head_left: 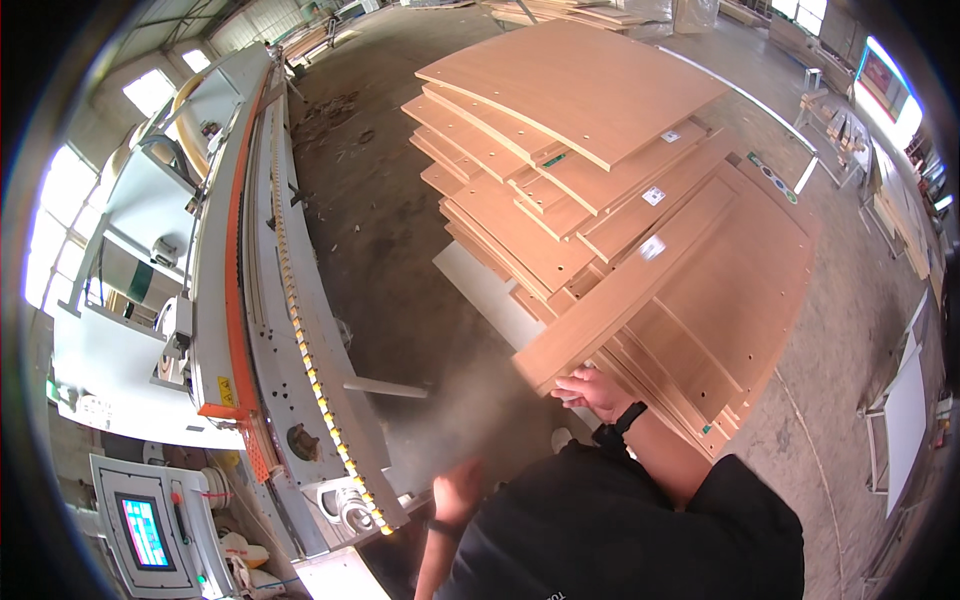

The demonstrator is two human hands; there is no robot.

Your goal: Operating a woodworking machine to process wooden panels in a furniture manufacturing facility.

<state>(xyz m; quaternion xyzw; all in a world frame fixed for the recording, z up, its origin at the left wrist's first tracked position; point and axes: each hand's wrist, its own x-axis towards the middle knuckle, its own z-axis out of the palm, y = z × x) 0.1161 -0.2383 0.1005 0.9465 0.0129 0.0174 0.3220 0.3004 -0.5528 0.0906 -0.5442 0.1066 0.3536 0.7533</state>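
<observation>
My right hand (592,392), with a dark band at its wrist, is closed at the near end of a long, narrow brown wood board (620,280). The board slants over a stack of brown wood panels (560,90), with a white label on its face. Its near corner is slightly smeared. My left hand (458,490) is lower and to the left, beside the near end of the machine, apart from the board. Motion blurs its fingers, so I cannot see whether it holds anything. A pale grey-brown haze (465,405) lies between the hands.
A long edge-banding machine (240,250) with an orange strip and a yellow-dotted chain track (300,330) runs along the left. A control panel with a lit screen (145,530) stands at its near end. A pale bar (385,387) juts out over the concrete floor (350,130).
</observation>
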